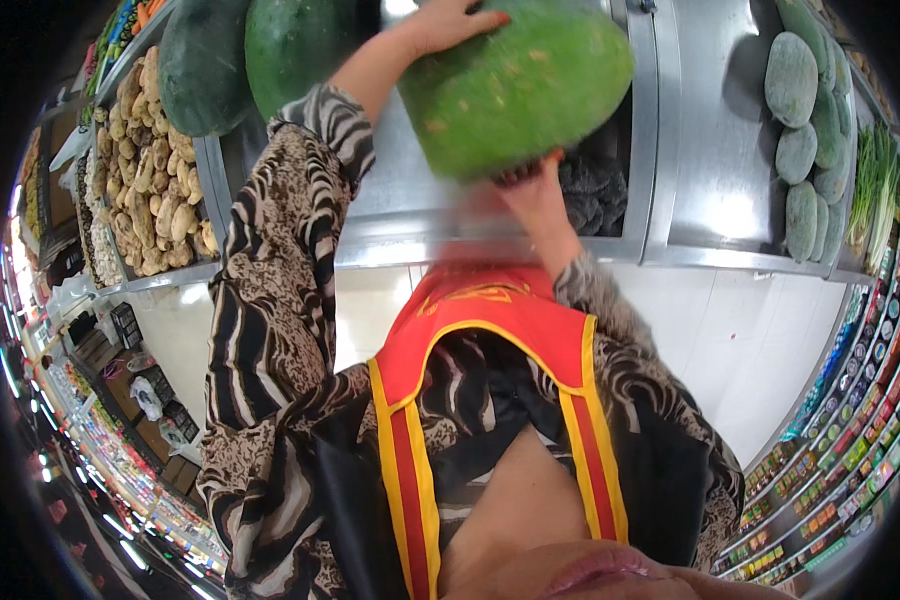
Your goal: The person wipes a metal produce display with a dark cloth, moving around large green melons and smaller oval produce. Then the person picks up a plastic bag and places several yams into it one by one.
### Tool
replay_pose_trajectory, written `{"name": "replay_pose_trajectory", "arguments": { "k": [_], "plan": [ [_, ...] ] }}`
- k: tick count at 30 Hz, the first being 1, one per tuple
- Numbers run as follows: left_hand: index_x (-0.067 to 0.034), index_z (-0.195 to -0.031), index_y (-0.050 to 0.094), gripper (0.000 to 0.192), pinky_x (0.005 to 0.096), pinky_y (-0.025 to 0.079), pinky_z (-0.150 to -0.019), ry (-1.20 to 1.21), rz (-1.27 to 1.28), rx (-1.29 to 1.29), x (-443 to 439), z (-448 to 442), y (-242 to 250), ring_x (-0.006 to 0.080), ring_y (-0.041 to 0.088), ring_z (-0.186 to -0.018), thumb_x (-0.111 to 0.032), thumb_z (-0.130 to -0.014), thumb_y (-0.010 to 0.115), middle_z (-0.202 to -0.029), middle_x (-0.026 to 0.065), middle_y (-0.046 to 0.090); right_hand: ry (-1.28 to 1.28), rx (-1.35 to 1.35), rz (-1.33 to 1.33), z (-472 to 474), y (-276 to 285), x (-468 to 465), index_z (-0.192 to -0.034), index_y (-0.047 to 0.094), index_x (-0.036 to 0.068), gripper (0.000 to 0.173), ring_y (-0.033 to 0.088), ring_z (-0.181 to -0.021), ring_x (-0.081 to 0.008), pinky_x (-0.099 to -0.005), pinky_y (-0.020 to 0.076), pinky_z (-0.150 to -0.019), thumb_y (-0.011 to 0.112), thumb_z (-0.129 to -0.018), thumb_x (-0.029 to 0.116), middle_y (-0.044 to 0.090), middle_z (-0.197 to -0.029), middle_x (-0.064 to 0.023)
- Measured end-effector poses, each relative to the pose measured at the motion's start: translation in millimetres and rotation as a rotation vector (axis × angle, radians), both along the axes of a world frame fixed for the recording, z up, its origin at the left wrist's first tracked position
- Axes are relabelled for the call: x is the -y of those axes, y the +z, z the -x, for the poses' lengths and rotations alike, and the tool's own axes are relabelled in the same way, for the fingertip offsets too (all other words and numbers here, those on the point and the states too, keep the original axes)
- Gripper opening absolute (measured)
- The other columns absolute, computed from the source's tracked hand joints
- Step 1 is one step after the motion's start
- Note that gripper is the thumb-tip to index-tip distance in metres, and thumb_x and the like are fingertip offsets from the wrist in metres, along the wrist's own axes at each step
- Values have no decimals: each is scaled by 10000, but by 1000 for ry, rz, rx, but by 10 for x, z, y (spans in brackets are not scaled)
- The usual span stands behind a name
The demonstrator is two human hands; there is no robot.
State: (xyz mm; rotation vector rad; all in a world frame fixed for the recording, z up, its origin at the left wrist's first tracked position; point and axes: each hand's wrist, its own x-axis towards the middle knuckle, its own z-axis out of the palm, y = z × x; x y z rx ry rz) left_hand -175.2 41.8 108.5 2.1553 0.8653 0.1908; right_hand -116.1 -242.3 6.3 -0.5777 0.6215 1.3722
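Note:
A large green melon, probably a winter melon (525, 90), is tilted above a metal display counter (390, 202) and slightly blurred. My left hand (461, 26) lies on its upper far side, fingers spread over the rind. From below, my right hand (532, 187) grips the near edge; some of its fingers are hidden under the melon. Two big dark green melons lie to the left, one bluish green (202, 67) and one brighter (292, 56). Dark lumpy items (592, 195) sit in the bin behind my right wrist.
Tan knobbly root vegetables (150, 172) fill a bin at left. Pale green oblong gourds (791, 79) are stacked at right beside green onions (874, 180). A metal divider (656, 135) separates the counter sections. Packed shelves (832, 435) curve along the lower right.

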Motion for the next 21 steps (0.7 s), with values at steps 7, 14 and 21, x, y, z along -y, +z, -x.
{"name": "replay_pose_trajectory", "arguments": {
  "k": [7,14,21],
  "plan": [
    [-98,-1503,333,882,548,265,-1147,-233,-547,-276,906,460,752,380,282,-1436,-353,-779,767,-1552,195,308,524,760,-100,-350,82,-208,-1117,659,-30,402,677,-935,-219,-344,569,-807,715,-916,314,685,-1039,-107],
    [-128,-1509,326,935,569,223,-1158,-137,-631,-119,1169,657,387,358,282,-1444,-359,-736,798,-1550,183,312,1275,2132,341,-1373,526,235,-1191,664,60,350,658,-1029,-310,-381,536,-872,677,-869,197,661,-1186,-147],
    [-184,-1484,375,928,587,200,-1156,-75,-669,-48,1673,716,92,320,285,-1438,-313,-683,826,-1505,157,345,1314,2915,227,-1546,368,948,-1305,599,105,537,547,-1164,-333,-414,469,-978,560,-789,-36,624,-1245,-124]
  ]
}}
